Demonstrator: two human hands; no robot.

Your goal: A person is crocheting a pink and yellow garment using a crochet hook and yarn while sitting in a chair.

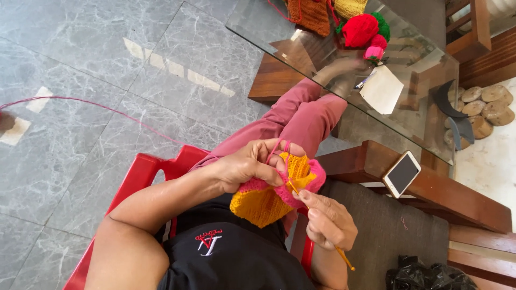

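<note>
Over the lap of a person seated on a red plastic chair (141, 177), two bare hands work a piece of crochet. The left hand (248, 165) is closed around the upper edge of the crochet piece (269, 200), a yellow fabric with a pink border, with strands of pink yarn (86, 101) looped over its fingers. The right hand (329, 220) is closed on a thin yellow crochet hook (344, 258), whose tip reaches into the pink border while its tail sticks out below the hand. The fabric hangs between both hands, just above a black shirt and pink trousers.

From the left hand the pink yarn trails away across the grey marble floor (107, 53) toward the left edge of the view.

Ahead of the knees stands a glass-topped table (258, 27) on a wooden frame. Near its far edge sit balls of yarn in red (359, 29), green and pink, beside an orange knitted piece (312, 15) and a yellow one (only partly in view). A white sheet of paper (382, 90) lies on the glass with a pen just beside it.

To the right, a white smartphone (402, 173) rests, screen dark, on the wooden arm of a seat (462, 201) with a grey cushion. A crumpled black plastic bag (430, 276) lies at the cushion's lower edge. Pale round stones (484, 107) lie on the floor past the table's right corner.
</note>
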